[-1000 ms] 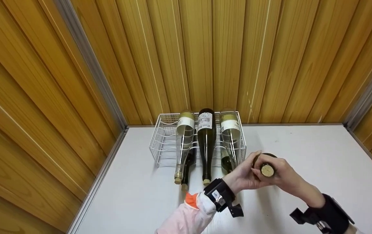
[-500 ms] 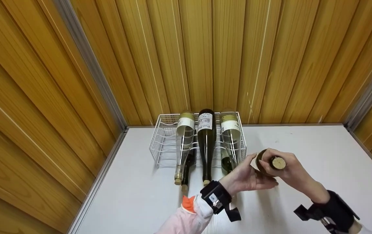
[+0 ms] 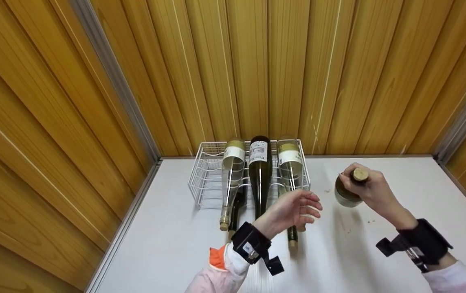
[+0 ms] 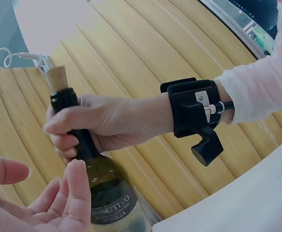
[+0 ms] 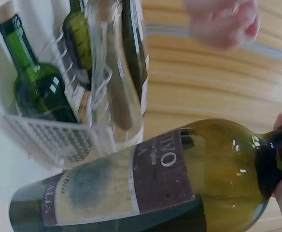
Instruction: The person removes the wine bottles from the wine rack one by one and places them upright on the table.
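Observation:
My right hand (image 3: pixel 370 188) grips a corked olive-green wine bottle (image 3: pixel 346 197) by its neck, to the right of the rack. The left wrist view shows the fingers wrapped round the neck just below the cork (image 4: pixel 57 79). In the right wrist view the bottle's dark and cream label (image 5: pixel 155 179) is visible. My left hand (image 3: pixel 288 212) holds nothing; its fingers are loosely bent and apart from the bottle. From the head view it overlaps the rack's front right, hiding parts of the bottles below it.
A white wire rack (image 3: pixel 188 185) stands against the wood-panelled wall (image 3: pixel 249 73). On top lie a clear bottle (image 3: pixel 233 175), a dark bottle (image 3: pixel 260 175) and another clear bottle (image 3: pixel 292 167), corks forward. Below are a dark bottle (image 3: pixel 236 209) and a green bottle (image 3: pixel 293 235).
The left hand has let go of the bottle and moved left toward the rack. The right hand has carried the bottle right and farther back.

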Available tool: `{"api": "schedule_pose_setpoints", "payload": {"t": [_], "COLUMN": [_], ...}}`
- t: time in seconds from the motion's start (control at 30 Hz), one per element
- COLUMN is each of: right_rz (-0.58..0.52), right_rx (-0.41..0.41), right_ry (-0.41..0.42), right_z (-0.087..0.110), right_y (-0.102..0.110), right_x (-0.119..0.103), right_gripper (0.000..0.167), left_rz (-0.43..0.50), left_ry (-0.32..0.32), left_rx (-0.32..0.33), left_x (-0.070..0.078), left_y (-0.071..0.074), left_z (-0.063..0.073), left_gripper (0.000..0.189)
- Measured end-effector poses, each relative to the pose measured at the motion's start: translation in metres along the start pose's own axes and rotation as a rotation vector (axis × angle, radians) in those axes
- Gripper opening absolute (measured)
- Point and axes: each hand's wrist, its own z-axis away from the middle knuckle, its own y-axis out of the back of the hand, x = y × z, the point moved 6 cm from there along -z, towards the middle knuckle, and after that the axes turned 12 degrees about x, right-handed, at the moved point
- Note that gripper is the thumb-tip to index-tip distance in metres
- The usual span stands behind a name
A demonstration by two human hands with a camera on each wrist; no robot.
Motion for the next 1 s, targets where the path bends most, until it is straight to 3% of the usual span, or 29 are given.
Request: {"api": "schedule_pose_setpoints", "payload": {"t": [0.27,0.5,0.6,0.83,1.0], "right_rz": [0.093,0.143,0.152,0.203,0.222], "right_rx": [0.194,0.366,0.425,0.513,0.572], "right_ry": [-0.097,-0.313,-0.341,-0.386,-0.392], "right_z": [-0.010,-0.014,-0.016,-0.009,-0.005], "right_y": [0.022,0.041,0.046,0.056,0.059], "right_x": [0.040,0.076,0.091,0.150,0.169], "right_gripper": [0.011,0.007,0.012,0.014,0.012], "left_rz": [-0.021,-0.035,-0.035,-0.035,-0.046], "left_ry": [-0.105,-0.139,-0.145,-0.149,-0.151], "left_rx": [0.072,0.078,0.075,0.040,0.051], "left_x": [0.007,0.009,0.011,0.012,0.010], "left_y": [0.024,0.038,0.042,0.041,0.043], "left_z": [0.009,0.015,0.019,0.027,0.030], "left_gripper": [0.014,0.013,0.014,0.013,0.013]}}
